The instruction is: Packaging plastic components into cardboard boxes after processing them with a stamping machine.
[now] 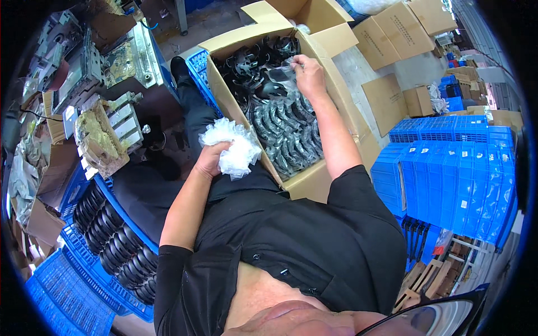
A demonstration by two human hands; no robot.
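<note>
From the head view I have the left hand (212,158) low and near, fingers curled tight around a crumpled wad of clear plastic bags (231,147), which bulges out to the right of the fist. The right hand (307,75) reaches farther out into the open cardboard box (336,115), thumb and fingertips pinching the edge of a clear bag (281,75) that wraps one black moulded part (269,88). The box holds more of these black parts (283,131), stood on edge in tidy rows at its near half and lying looser at the far end. I judge the bag film to be very light, limp and slippery, easy to tear if pulled against a hard corner, so a pinch at its free edge looks the sensible hold; the part inside looks like stiff plastic, light enough for one hand, best gripped across its body through the film. To the left and near sits a blue crate (84,255) with a row of black ring-shaped parts (115,238). To the right stands a tall stack of blue crates (448,168), several carrying small white labels on their faces. Far right lie flat brown cartons (398,33) with dark print I cannot make out, and a smaller brown carton (419,101) beside them.
</note>
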